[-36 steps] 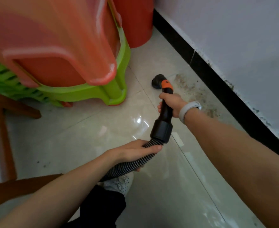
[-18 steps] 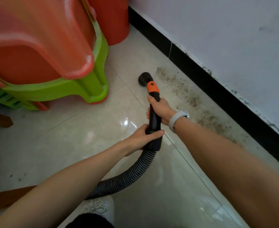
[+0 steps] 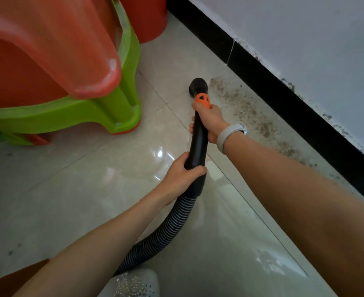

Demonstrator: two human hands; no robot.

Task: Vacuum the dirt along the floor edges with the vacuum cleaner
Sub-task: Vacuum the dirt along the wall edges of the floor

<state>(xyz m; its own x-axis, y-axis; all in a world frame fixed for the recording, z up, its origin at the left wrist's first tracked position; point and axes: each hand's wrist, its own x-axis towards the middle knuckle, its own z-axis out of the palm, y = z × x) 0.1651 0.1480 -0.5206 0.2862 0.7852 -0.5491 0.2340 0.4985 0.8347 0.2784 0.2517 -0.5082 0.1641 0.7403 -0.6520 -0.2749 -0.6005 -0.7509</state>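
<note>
Both hands grip the vacuum wand (image 3: 198,138), a black tube that runs away from the person toward the wall. The right hand (image 3: 209,121) is closed around the upper part of the tube, thumb pressed against the orange collar (image 3: 202,100), with a pale wristband (image 3: 228,136) just behind it. The left hand (image 3: 181,176) is clenched around the lower, wider end of the tube, where the ribbed hose (image 3: 168,228) joins it. The hose curves down and back toward the person, passing beside a white shoe (image 3: 133,284) at the bottom edge.

The round black nozzle (image 3: 198,85) sits beyond the right hand, on the pale tile floor (image 3: 69,200). It is at the near end of a strip of brown dirt (image 3: 251,116) that runs along the black baseboard (image 3: 284,99) under the white wall (image 3: 305,35). The nozzle is just beside the dirt's edge; whether it touches the specks cannot be told. The dirt lies to the right of both hands, between the right forearm and the baseboard.

To the left stand stacked plastic stools, an orange stool (image 3: 48,50) over a green stool (image 3: 116,112), well apart from the nozzle.
</note>
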